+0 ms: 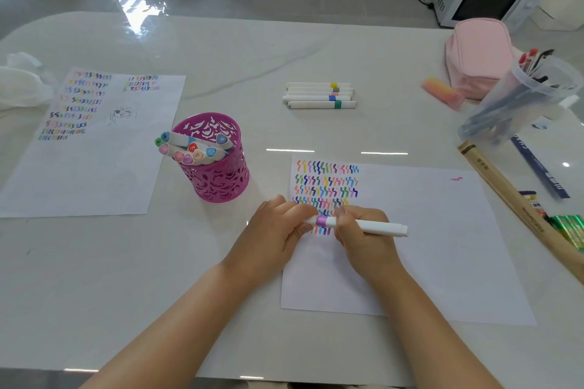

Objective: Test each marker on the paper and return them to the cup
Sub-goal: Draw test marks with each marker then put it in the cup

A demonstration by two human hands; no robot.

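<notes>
A white marker with a purple band (pixel 373 226) lies level over the paper (pixel 442 246), just above its rows of coloured squiggles. My right hand (pixel 363 237) grips the barrel beside the band. My left hand (pixel 281 227) holds the marker's left end, which its fingers hide. The magenta cut-out cup (pixel 218 174) stands left of the paper with several markers leaning in it. A row of several white markers (pixel 319 95) lies on the table behind the paper.
A second sheet with squiggles (pixel 94 142) lies at the left. A pink pouch (pixel 477 54), an orange-pink eraser (pixel 442 92), a clear tub of pens (pixel 521 98), a wooden box (pixel 512 199) and a blue ruler (pixel 540 167) crowd the right edge.
</notes>
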